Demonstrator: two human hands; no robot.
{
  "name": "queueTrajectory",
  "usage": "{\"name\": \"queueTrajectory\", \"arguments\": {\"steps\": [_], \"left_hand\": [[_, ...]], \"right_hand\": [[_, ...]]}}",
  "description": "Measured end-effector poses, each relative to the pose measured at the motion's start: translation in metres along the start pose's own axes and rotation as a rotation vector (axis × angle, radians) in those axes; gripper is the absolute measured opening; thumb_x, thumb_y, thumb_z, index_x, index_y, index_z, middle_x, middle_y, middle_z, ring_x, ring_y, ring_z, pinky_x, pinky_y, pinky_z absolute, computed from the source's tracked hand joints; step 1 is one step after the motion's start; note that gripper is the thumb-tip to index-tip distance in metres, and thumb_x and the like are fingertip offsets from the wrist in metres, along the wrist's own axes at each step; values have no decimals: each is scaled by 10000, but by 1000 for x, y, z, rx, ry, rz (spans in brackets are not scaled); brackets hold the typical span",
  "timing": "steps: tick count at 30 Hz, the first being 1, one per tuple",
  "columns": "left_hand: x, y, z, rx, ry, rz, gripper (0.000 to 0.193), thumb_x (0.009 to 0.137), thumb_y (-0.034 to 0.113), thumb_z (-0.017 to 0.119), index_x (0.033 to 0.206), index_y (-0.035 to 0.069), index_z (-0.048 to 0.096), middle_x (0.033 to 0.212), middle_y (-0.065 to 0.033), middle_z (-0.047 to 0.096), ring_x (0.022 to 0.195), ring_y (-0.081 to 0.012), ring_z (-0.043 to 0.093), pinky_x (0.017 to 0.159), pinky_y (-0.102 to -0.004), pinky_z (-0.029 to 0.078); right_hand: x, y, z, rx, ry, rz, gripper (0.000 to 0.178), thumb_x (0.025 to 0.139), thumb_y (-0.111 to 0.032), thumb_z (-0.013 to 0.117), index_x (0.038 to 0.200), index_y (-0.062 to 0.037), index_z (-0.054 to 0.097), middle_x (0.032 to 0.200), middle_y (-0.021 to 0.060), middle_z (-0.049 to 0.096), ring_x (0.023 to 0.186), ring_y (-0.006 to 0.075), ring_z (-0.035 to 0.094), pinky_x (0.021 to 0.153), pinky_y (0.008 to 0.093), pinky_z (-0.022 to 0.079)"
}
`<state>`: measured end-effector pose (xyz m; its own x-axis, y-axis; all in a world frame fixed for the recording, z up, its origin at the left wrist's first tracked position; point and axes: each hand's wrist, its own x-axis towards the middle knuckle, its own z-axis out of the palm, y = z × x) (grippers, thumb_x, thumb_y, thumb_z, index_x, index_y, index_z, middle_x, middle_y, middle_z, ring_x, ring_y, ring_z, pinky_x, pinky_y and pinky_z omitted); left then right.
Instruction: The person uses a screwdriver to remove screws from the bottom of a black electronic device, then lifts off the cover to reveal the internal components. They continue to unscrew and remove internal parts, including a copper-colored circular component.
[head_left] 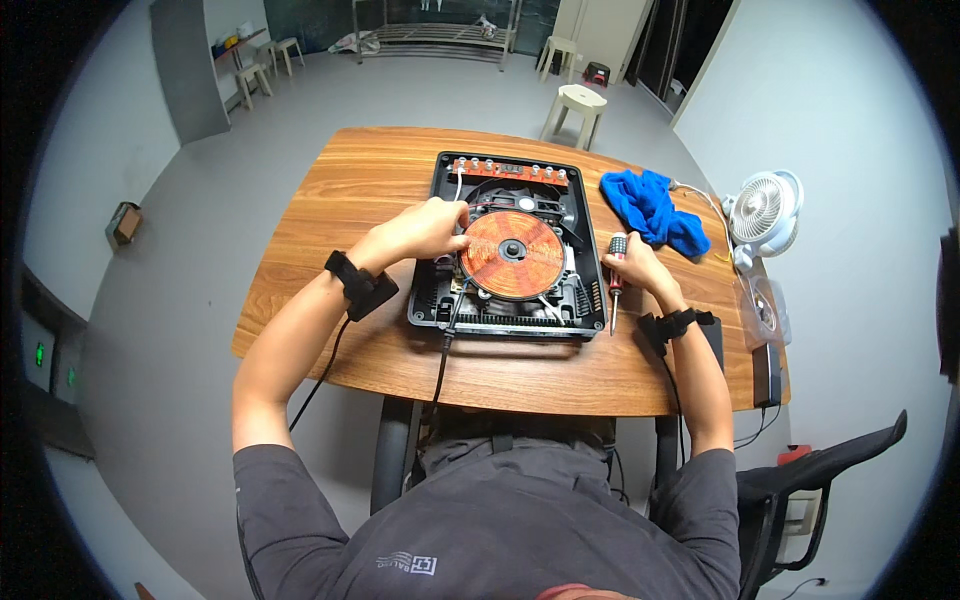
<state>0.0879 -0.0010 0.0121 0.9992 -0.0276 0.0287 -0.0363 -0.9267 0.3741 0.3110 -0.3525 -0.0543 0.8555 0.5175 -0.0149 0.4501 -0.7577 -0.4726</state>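
Observation:
An opened induction cooker (426,312) lies on the wooden table in front of me, its black shell exposing the parts inside. A round copper coil (535,268) sits in its middle. My left hand (432,228) reaches in from the left, thumb and fingers curled at the coil's left rim; the fingertips are partly hidden. To the right of the shell, my right hand (640,268) is closed around the handle of a screwdriver (615,285), its shaft pointing toward me. Along the far side of the shell runs an orange-red control board (510,170) with several small round parts.
A blue cloth (655,210) is crumpled at the table's right, beside a white fan (765,215). A clear plastic container (768,310) and a black box (767,375) stand near the right edge. A black cable (440,370) hangs over the front edge. Beyond stands a stool (580,98).

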Motion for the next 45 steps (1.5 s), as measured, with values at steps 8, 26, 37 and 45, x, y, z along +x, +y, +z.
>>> {"name": "queueTrajectory", "arguments": {"steps": [8, 26, 37, 45], "left_hand": [[5, -3, 10, -4, 45, 11, 351, 884, 273, 738, 1093, 8, 644, 929, -202, 725, 893, -347, 713, 794, -429, 559], [13, -4, 3, -190, -79, -126, 376, 832, 229, 819, 1024, -43, 645, 787, -140, 731, 680, -198, 717, 647, -345, 564], [13, 2, 0, -259, -119, -149, 393, 885, 161, 789, 1156, -82, 645, 773, -118, 736, 676, -151, 707, 620, -301, 559], [5, 13, -7, -368, -87, -212, 376, 890, 186, 785, 1160, -53, 681, 771, -69, 712, 663, -108, 660, 598, -273, 506]], "right_hand": [[1, 7, 8, -60, 73, -61, 713, 824, -463, 767, 1135, 135, 533, 1060, 368, 673, 1023, 478, 682, 881, 484, 555], [-61, -105, -27, -55, 55, -253, 461, 945, -435, 670, 927, 25, 687, 849, 233, 723, 821, 381, 712, 749, 451, 550], [-54, -114, -10, 57, -202, -231, 500, 965, -437, 650, 843, 31, 773, 716, 185, 724, 686, 309, 725, 690, 411, 564], [-43, -95, 1, 307, -191, -192, 457, 933, -410, 704, 812, 25, 771, 700, 112, 729, 619, 180, 686, 611, 357, 547]]}}
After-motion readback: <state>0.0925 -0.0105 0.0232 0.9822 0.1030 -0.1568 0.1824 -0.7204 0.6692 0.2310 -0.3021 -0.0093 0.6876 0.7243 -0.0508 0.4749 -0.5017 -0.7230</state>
